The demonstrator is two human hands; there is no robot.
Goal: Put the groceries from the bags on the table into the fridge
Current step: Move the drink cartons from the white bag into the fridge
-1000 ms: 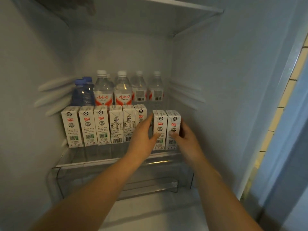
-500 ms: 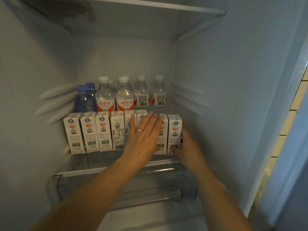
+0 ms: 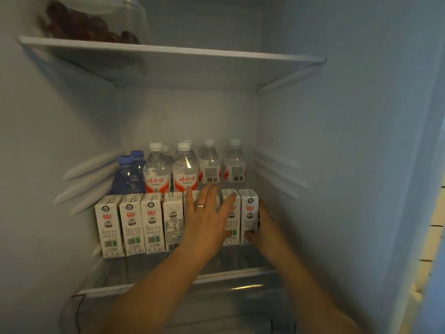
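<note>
I see a row of milk cartons (image 3: pixel 130 224) on the fridge shelf (image 3: pixel 216 276), water bottles (image 3: pixel 185 169) behind. Left hand (image 3: pixel 207 220) flat, fingers spread, on the cartons; right hand (image 3: pixel 265 227) grips the end carton (image 3: pixel 249 208). Bags out of view; remainder unknown.

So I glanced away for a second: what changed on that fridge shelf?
The left hand let go of the right pair of cartons and now lies flat across the row, the gap closed. The right hand stays at the end carton; bottles unmoved.

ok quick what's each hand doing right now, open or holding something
Left hand: open, fingers straight, spread over the fronts of the milk cartons.
Right hand: grips the rightmost carton, thumb on its front.
</note>
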